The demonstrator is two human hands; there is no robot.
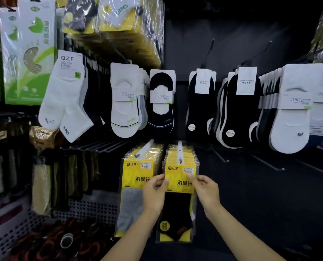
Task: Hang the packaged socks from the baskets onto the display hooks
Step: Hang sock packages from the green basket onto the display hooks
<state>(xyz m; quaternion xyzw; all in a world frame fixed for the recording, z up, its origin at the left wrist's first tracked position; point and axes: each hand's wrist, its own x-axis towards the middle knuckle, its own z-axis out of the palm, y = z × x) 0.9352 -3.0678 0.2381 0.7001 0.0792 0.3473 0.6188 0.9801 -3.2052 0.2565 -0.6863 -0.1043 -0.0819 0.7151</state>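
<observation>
Evidently the left hand [154, 191] and right hand [205, 191] are pinching the sock pack [179, 206], squaring it on the hook [179, 150] above their fingers [193, 178].

A dark, dimly lit wall panel [241, 34] spans the back, blackest lower right

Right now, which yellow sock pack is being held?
The right pack, with the black sock: the left hand and right hand pinch its yellow card. The left pack shows a grey sock.
</observation>
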